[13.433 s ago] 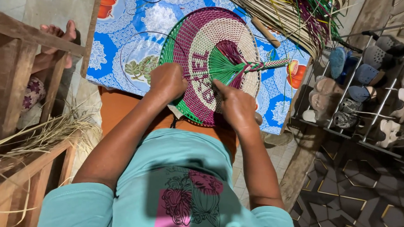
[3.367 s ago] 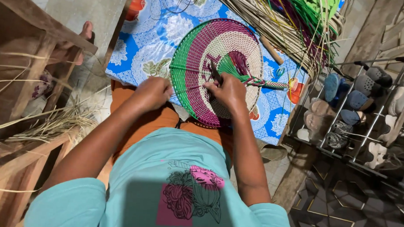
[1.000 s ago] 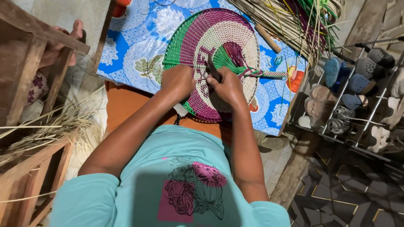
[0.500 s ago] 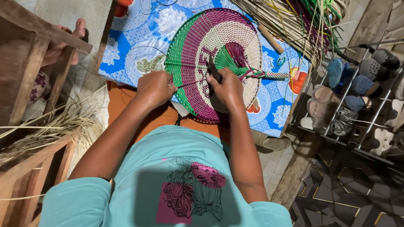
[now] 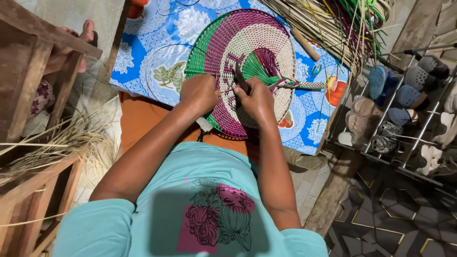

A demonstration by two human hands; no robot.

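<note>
Both hands grip the round woven fan [image 5: 252,47] lying on the blue floral cloth [image 5: 154,63]: left hand [image 5: 199,94] pinching its near rim, right hand [image 5: 255,99] (thumb uppermost) clutching its centre.

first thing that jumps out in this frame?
The round woven fan in green, purple and cream, lying on the blue flowered cloth at the centre. Both hands work on it: the left hand grips its near edge and the right hand presses near its middle. Top right lies a bundle of coloured straw strips.
</note>
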